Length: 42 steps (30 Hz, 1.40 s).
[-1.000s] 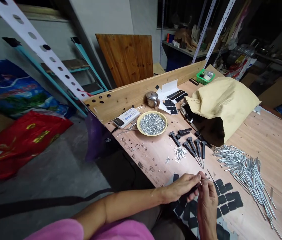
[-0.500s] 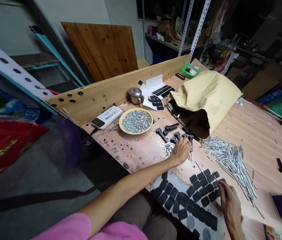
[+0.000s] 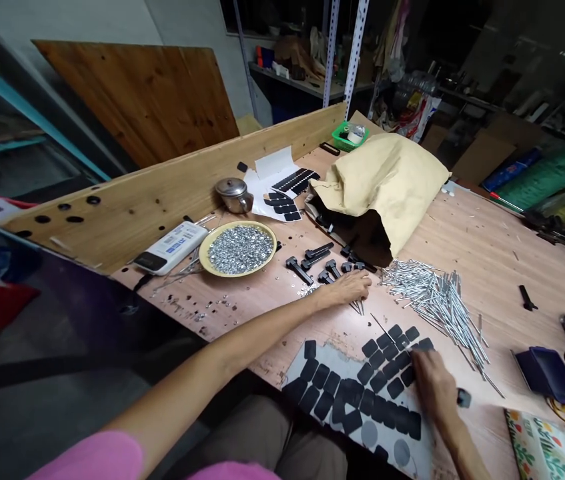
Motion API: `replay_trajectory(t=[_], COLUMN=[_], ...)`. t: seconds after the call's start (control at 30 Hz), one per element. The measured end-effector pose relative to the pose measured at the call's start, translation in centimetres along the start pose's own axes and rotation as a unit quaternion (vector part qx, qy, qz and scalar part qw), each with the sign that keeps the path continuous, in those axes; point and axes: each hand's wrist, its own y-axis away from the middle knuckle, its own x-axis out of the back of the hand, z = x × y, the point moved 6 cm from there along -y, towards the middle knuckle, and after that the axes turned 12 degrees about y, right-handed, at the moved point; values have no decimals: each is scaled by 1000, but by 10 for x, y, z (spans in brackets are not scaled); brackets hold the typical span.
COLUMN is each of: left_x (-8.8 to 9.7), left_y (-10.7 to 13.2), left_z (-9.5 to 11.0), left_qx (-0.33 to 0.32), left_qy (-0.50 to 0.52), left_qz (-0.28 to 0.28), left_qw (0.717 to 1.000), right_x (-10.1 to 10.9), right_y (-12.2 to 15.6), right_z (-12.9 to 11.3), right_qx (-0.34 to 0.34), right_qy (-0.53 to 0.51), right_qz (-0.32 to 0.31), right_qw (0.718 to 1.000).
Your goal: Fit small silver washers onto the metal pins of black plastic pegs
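Workshop: metal shelving (image 3: 347, 60) and a leaning pine board (image 3: 137, 100) stand behind a long worktop (image 3: 502, 253) with a raised wooden edge (image 3: 162, 193).
Left hand (image 3: 347, 288): palm down, fingers loosely curled, resting just beside black T-shaped pieces (image 3: 299, 270); a few thin pins (image 3: 358, 307) lie under the fingertips. Cannot tell whether it has hold of anything.
Right hand (image 3: 435, 380): lying over a sheet of black pads (image 3: 347, 393), fingers bent down onto the pads; cannot tell whether it has hold of anything.
Nearby: a heap of metal rods (image 3: 437, 307) lies between the hands' side of the worktop and a paper sack (image 3: 382, 193).
Farther along: a yellow plate of washers (image 3: 239, 249), a steel cup (image 3: 235, 195), a white box (image 3: 172, 248), a green basket (image 3: 349, 137).
Sleeve: pink (image 3: 87, 460).
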Motion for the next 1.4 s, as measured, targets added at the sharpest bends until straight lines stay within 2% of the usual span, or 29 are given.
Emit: replay_trajectory(t=[0.07,0.1,0.13,0.23,0.27,0.37,0.4,0.43,0.53,0.57,0.67,0.73,0.87,1.0,1.1,1.17,1.23,1.27,1.33,1.4], left_x=[-3,-5,-5,-5,-5,-2,0,1,6,7,14,18,24,34,44,50,55,57,56,52], left_y=[-1,-2,-2,-1,0,1,1,1,0,0,-1,-2,-2,0,4,8,13,17,23,28], left_z=[1,2,2,5,6,10,12,13,18,20,30,39,58,72,74,68,55,46,30,20], left_qx=[-24,-35,-42,-57,-62,-87,-94,-100,-93,-88,-75,-67,-50,-60,-55,-21,51,93,175,224], left_qy=[-2,-3,-4,-4,-3,28,49,74,156,181,234,258,273,267,266,282,330,374,493,591], left_qz=[-27,-41,-48,-51,-50,-25,-9,7,43,51,73,86,92,120,162,200,246,272,317,334], left_qw=[999,999,998,997,997,996,994,992,982,978,966,960,956,954,949,938,910,882,791,699], right_x=[-2,-2,-1,5,6,2,1,2,4,4,-1,-3,-2,2,5,7,10,13,24,40], right_y=[8,9,8,-1,-2,-1,0,0,-2,-2,2,6,8,1,-4,-5,-4,-2,2,12], right_z=[-21,-25,-23,-6,-5,-21,-21,-17,1,0,-20,-32,-38,-28,-20,-23,-34,-40,-46,-39], right_qx=[105,125,111,-23,-36,59,66,45,-49,-39,51,67,41,-4,-45,-60,-47,-33,-19,-48], right_qy=[-43,-51,-48,-22,-25,-52,-45,-27,17,14,4,22,25,-41,-48,-43,-49,-53,-68,-100], right_qz=[-32,-39,-35,10,23,0,-7,-4,21,22,2,-6,-16,-14,4,12,6,0,-13,-25], right_qw=[993,990,992,999,999,997,997,999,998,999,999,997,999,999,998,997,998,998,997,993])
